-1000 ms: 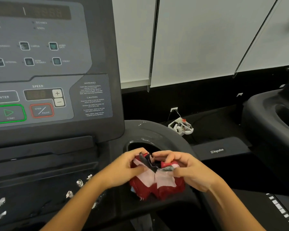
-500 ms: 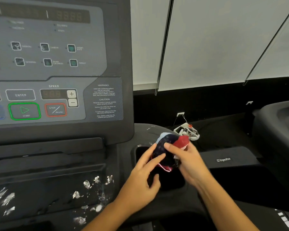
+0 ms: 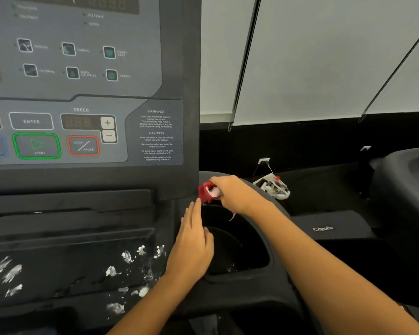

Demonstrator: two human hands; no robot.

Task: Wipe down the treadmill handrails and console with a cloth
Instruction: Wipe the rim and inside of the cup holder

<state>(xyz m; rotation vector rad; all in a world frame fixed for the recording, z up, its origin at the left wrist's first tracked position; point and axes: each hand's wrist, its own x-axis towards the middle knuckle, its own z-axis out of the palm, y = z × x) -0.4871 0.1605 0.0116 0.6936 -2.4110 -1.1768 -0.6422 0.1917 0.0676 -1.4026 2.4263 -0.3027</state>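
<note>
The cloth (image 3: 206, 192) has been carried up from over the cup holder (image 3: 240, 280) to the lower right corner of the console (image 3: 174, 180), where it is held bunched in the curled fingers of the right grip (image 3: 232, 194). It has been released by the left grip (image 3: 194, 243), whose straight, empty fingers are now laid along the cup holder's left rim.

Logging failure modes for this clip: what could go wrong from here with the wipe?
1. The right hand holds the red cloth in a small bunch at the far rim of the cup holder. If the grip loosens, it could drop in.
2. White flecks on the tray, left of the left hand, may smear rather than lift.
3. Wiping up the console could press the START button.
</note>
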